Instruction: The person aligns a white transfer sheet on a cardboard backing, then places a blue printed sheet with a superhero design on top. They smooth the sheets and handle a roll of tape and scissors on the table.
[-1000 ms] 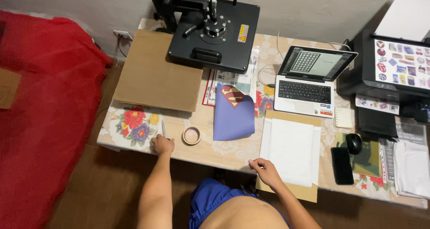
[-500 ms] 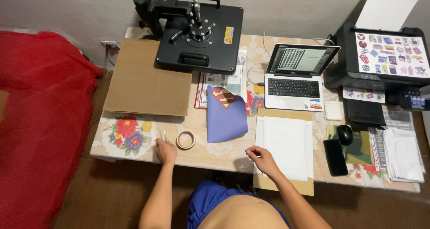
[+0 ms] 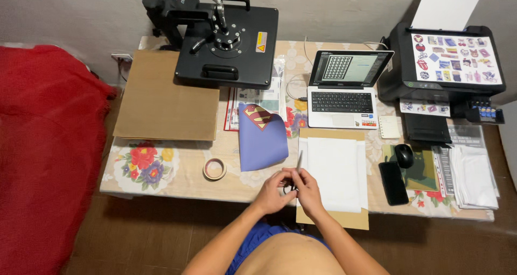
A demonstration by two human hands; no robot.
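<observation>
My left hand (image 3: 271, 193) and my right hand (image 3: 309, 190) meet at the table's front edge, between the purple sheet and the white sheet. Together they hold a thin pair of scissors (image 3: 298, 164). Its grey blade points away from me and its dark handles sit between my fingers. The purple sheet (image 3: 262, 146) bears a red and yellow shield emblem and lies just beyond my left hand. A white sheet (image 3: 335, 171) on a cardboard backing lies right of my right hand. A roll of tape (image 3: 215, 169) lies to the left.
A black heat press (image 3: 223, 35) stands at the back, with its brown pad (image 3: 164, 97) to the left. To the right are an open laptop (image 3: 347, 89), a printer (image 3: 447, 60), a mouse (image 3: 404, 155), a phone (image 3: 393, 182) and stacked papers (image 3: 474, 173). Red cloth (image 3: 48, 146) fills the left.
My hands were apart on the table edge, the left beside the tape roll. They have come together in the middle and now hold the scissors. The view has shifted slightly.
</observation>
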